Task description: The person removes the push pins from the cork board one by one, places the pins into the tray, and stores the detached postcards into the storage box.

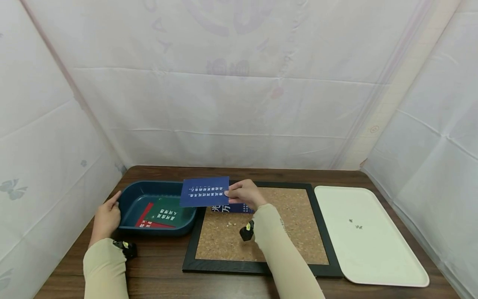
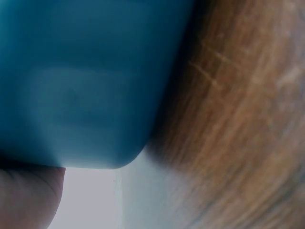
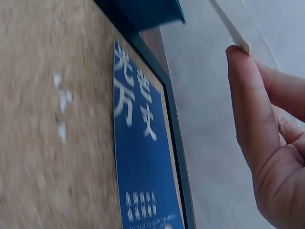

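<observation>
In the head view my right hand (image 1: pixel 246 193) pinches a blue card (image 1: pixel 203 192) with white writing by its right edge. The card is raised between the teal tray (image 1: pixel 128 185) and the corkboard (image 1: pixel 298 232). Seen almost edge-on in the right wrist view, it sits between thumb and fingertips. Beneath this hand, a second blue card (image 3: pixel 143 162) with large white characters lies on the cork near the far frame. My left hand (image 1: pixel 106 218) holds the tray's left rim. Inside the tray lie a green card (image 1: pixel 164 211) and red card (image 1: pixel 143 216), overlapping.
Small white bits (image 1: pixel 230 224) lie on the cork. A white tray (image 1: pixel 369 249) stands right of the board, with several small dark specks (image 1: pixel 358 227) near its middle. White sheets (image 1: pixel 224 108) enclose the wooden table (image 1: pixel 168 270) at the back and sides.
</observation>
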`<state>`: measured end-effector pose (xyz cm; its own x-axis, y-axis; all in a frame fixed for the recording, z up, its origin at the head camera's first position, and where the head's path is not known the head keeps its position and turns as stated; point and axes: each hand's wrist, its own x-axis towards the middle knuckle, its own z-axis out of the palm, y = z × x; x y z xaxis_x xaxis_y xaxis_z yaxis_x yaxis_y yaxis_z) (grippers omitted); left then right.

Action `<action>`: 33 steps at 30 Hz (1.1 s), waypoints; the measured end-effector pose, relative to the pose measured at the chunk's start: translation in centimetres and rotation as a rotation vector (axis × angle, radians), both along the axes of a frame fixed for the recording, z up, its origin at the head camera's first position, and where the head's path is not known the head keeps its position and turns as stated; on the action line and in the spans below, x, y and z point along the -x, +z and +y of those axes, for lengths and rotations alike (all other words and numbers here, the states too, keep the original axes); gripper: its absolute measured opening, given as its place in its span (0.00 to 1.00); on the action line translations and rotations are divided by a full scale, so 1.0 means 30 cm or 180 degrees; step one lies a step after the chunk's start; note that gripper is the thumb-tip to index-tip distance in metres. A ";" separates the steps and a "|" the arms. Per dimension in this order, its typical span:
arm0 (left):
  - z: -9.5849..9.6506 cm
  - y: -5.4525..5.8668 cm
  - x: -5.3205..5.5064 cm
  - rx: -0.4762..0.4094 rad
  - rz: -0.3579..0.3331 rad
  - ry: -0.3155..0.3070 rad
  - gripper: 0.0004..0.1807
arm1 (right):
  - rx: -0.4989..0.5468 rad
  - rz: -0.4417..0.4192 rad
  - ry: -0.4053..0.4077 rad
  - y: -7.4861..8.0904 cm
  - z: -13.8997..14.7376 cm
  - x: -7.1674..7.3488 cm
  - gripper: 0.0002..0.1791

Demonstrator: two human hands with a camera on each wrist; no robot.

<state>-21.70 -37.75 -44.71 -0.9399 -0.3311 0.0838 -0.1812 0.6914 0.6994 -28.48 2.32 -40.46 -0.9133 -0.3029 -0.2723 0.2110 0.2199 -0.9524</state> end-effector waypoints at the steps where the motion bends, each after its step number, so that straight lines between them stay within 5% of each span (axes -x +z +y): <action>1: -0.001 0.001 0.000 -0.0015 -0.0010 0.0006 0.27 | 0.0012 0.0002 0.0000 0.000 -0.015 -0.003 0.17; 18: -0.011 0.000 -0.001 -0.0090 0.0001 0.0011 0.26 | -0.0055 0.0198 -0.0095 0.007 -0.239 -0.069 0.16; 33: -0.003 0.000 0.006 -0.0149 0.0028 -0.0028 0.27 | -0.0260 0.0284 -0.0236 -0.005 -0.338 -0.114 0.12</action>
<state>-21.88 -37.85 -44.71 -0.9421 -0.3264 0.0766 -0.1689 0.6595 0.7325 -25.04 -7.81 -40.62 -0.9540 -0.2137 -0.2101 0.1449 0.2844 -0.9477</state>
